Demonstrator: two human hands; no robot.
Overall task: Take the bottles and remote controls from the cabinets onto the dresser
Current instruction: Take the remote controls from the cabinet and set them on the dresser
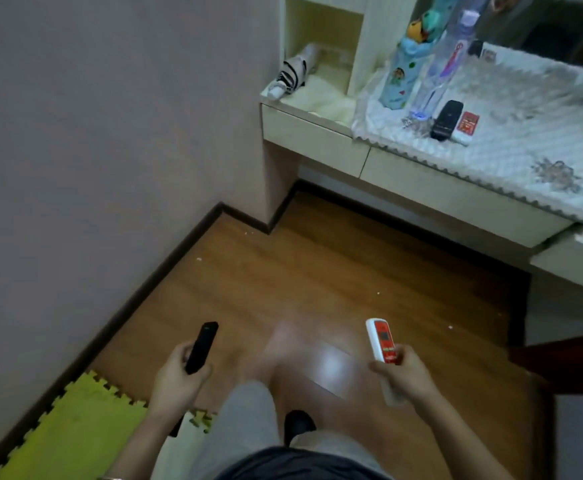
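Observation:
My left hand [175,379] grips a black remote control [202,346] low in the view, over the wooden floor. My right hand [402,374] grips a white remote control with a red face [382,342], its tip pointing up and away. Far at the upper right stands the dresser [456,199] with a white quilted cover. On it are a clear plastic bottle [439,69], a blue cartoon-print bottle [402,69], a black remote [447,120] and a white and red remote [466,128] side by side.
A folded striped umbrella [292,75] lies on the dresser's left shelf. A wall fills the left side. A yellow-green foam mat [75,431] covers the floor at lower left. A drawer [581,251] stands partly open at the right. My legs are below.

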